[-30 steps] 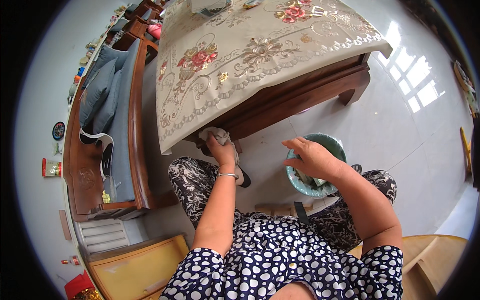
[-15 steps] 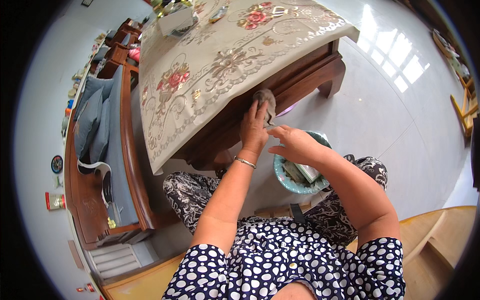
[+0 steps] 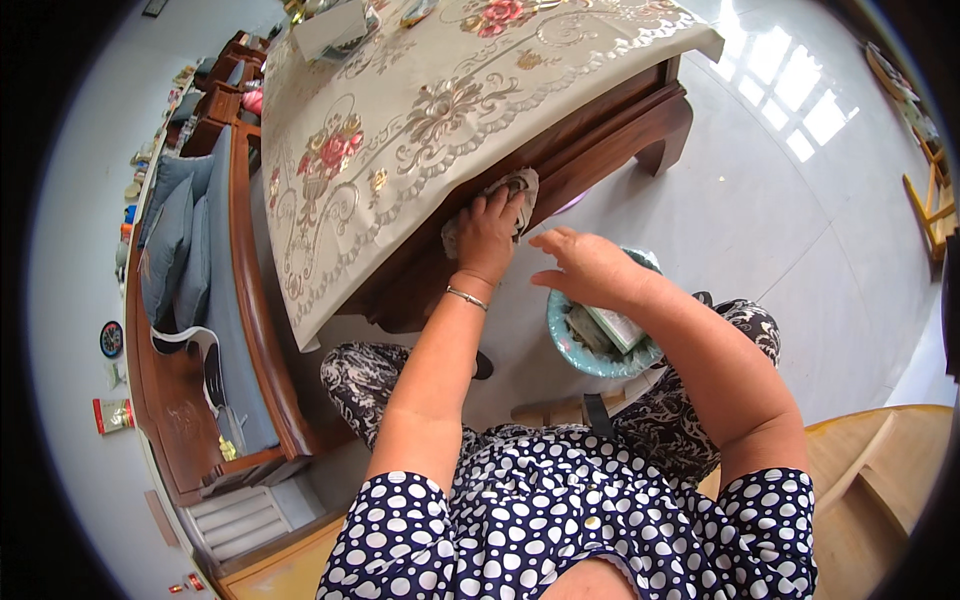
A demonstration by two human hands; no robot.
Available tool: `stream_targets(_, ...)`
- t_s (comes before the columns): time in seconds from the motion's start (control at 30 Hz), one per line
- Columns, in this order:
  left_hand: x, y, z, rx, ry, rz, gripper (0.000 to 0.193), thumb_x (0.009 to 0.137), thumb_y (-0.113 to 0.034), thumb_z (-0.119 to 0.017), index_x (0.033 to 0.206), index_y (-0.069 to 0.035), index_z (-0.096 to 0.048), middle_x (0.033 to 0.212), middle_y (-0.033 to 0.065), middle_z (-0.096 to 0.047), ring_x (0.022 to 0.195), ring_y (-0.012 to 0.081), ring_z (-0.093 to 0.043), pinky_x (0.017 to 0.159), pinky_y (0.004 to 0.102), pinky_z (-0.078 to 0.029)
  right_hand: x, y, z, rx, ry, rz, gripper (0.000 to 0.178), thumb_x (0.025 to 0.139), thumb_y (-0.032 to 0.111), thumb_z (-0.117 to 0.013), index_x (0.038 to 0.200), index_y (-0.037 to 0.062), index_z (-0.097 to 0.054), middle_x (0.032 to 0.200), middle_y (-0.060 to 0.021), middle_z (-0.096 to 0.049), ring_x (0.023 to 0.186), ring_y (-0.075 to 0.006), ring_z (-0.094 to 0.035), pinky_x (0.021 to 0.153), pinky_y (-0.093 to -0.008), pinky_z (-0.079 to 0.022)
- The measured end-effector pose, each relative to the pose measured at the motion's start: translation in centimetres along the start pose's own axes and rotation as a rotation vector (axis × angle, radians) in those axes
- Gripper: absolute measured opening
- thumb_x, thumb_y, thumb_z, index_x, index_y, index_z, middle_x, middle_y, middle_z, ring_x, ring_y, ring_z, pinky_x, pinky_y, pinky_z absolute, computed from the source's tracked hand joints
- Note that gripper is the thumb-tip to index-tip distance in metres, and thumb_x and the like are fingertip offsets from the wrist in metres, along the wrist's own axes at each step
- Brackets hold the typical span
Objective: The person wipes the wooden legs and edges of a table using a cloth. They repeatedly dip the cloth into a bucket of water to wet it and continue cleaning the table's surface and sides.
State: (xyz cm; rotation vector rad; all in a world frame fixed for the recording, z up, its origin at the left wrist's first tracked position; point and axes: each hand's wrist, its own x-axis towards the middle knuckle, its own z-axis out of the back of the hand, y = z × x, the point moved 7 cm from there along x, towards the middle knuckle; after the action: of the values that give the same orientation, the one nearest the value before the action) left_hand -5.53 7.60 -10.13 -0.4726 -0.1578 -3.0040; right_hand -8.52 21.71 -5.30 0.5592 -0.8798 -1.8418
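In the head view, the left hand, just above the centre toward 12 o'clock, grips a crumpled cloth under bent fingers and holds it against the wooden side of the desk. The right hand, at about 2 o'clock, is bare and half open, thumb apart from fingers, over the near part of the bin; it appears to touch nothing. The step in hand looks like rubbing the wood: the cloth would probably work best spread flat under the whole palm, with even pressure along the grain and into the carved ledge. The cover hangs over the desk's upper edge, close above the left fingers, so it may drag or hide a strip; the free right hand could lift it. The bin, at 3 o'clock with packets inside, stands near the right knee and might hinder a sweep that way. The desk's leg rises at 2 o'clock. Farther off, a bench with cushions flanks the desk at 9 o'clock, and a white box sits on the cover at 11 o'clock.
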Motion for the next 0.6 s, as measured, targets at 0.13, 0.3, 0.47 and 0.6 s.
stream_targets(0.13,-2.6,2.0,0.5,-0.043,0.024,0.098,0.05,0.071,-0.006,-0.06,0.12,-0.018,-0.059,0.123,0.0034,-0.057,0.103,0.0294,-0.052,0.083,0.0449,-0.046,0.0,0.1,0.4,-0.011,0.01,-0.047,0.046,0.082,0.03,-0.068,0.117,0.0015,-0.055,0.11,-0.0178,-0.061,0.101,-0.0358,-0.059,0.087,-0.0435,-0.048)
stream_targets(0.3,-7.6,5.7,2.0,-0.025,-0.002,0.175,0.05,0.069,-0.006,-0.06,0.117,-0.016,-0.06,0.122,0.0042,-0.059,0.103,0.0323,-0.053,0.086,0.0451,-0.047,0.2,-0.1,0.1,-0.018,0.025,-0.05,0.047,0.084,0.028,-0.067,0.12,0.0012,-0.054,0.115,-0.0177,-0.059,0.104,-0.0354,-0.058,0.089,-0.0424,-0.047)
stream_targets(0.47,-12.6,8.9,3.5,0.021,-0.001,0.298,0.05,0.067,-0.005,-0.06,0.116,-0.016,-0.062,0.122,0.0035,-0.059,0.105,0.0319,-0.053,0.087,0.045,-0.046,0.1,-0.8,-0.1,-0.04,-0.017,-0.008,0.047,0.085,0.026,-0.066,0.123,0.0018,-0.053,0.114,-0.02,-0.06,0.096,-0.0343,-0.062,0.085,-0.0416,-0.049)
stream_targets(0.6,-16.7,11.7,4.7,0.063,0.04,0.409,0.049,0.067,-0.003,-0.06,0.114,-0.015,-0.063,0.122,0.0042,-0.06,0.106,0.0338,-0.054,0.092,0.0447,-0.045,-0.1,-0.6,-0.2,-0.039,-0.008,-0.019,0.047,0.085,0.026,-0.066,0.123,0.0021,-0.054,0.113,-0.0194,-0.06,0.095,-0.0337,-0.063,0.085,-0.0411,-0.049)
